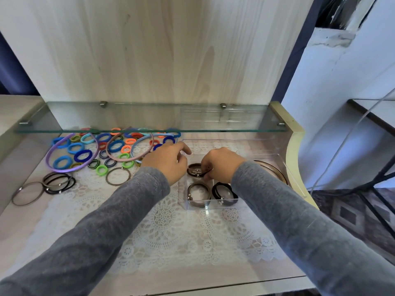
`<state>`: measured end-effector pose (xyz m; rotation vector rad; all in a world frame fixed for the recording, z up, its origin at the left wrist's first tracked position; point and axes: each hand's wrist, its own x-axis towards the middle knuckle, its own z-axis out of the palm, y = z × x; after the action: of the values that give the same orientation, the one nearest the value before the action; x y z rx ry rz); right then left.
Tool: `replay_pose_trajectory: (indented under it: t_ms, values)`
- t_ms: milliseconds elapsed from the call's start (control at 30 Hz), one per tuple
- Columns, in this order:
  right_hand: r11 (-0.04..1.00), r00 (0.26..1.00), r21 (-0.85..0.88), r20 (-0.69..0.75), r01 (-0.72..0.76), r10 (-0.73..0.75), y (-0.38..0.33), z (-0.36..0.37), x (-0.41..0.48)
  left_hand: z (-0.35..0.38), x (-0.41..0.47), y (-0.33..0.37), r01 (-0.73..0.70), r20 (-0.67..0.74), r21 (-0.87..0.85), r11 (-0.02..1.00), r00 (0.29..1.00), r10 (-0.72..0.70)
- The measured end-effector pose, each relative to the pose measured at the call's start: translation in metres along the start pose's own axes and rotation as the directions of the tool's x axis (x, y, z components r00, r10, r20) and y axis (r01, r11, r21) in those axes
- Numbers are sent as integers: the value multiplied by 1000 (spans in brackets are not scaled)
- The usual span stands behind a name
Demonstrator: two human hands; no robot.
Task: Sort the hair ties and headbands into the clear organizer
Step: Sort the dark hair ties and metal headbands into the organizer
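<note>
The clear organizer (215, 207) stands on the lace mat at the right. My right hand (221, 164) pinches a dark brown hair tie (193, 168) over a compartment of the organizer. Two more dark ties (198, 194) lie in the front compartments, one brown and one black. My left hand (168, 160) hovers beside the organizer's left wall, fingers loosely curled, holding nothing I can see. Several coloured hair ties (82, 155) and thin headbands (70, 168) lie in a pile to the left, partly under the glass shelf.
A glass shelf (149, 130) crosses just above the pile. Dark elastic ties (58, 183) and a thin grey loop (27, 193) lie at the far left. A brown loop (117, 176) lies near my left wrist. A round hoop (272, 169) sits in the organizer's right section.
</note>
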<state>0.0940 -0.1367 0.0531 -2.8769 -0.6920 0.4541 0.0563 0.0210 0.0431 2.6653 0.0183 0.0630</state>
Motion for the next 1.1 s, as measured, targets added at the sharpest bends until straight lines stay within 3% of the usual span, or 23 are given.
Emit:
replay_pose_trajectory:
  t_ms: [267,433,733,933,1100]
  values:
    - [999,996,-7,82,-32,32,-11,-10,-7,7,-1,-15,-115,13,58,992,993,114]
    - [990,993,127,110,-68,54,-11,-17,-11,12,-4,-14,-149,70,170,974,988,138]
    - [897,969,367,75,-246,235,3,-13,-1,10,-3,-3,-135,107,259,956,988,111]
    - [933,970,281,-26,-226,243,-5,-5,2,12,-4,1,-126,127,330,935,988,88]
    - [941,958,236,-92,-242,270,-8,4,7,13,-6,1,-135,143,272,953,985,99]
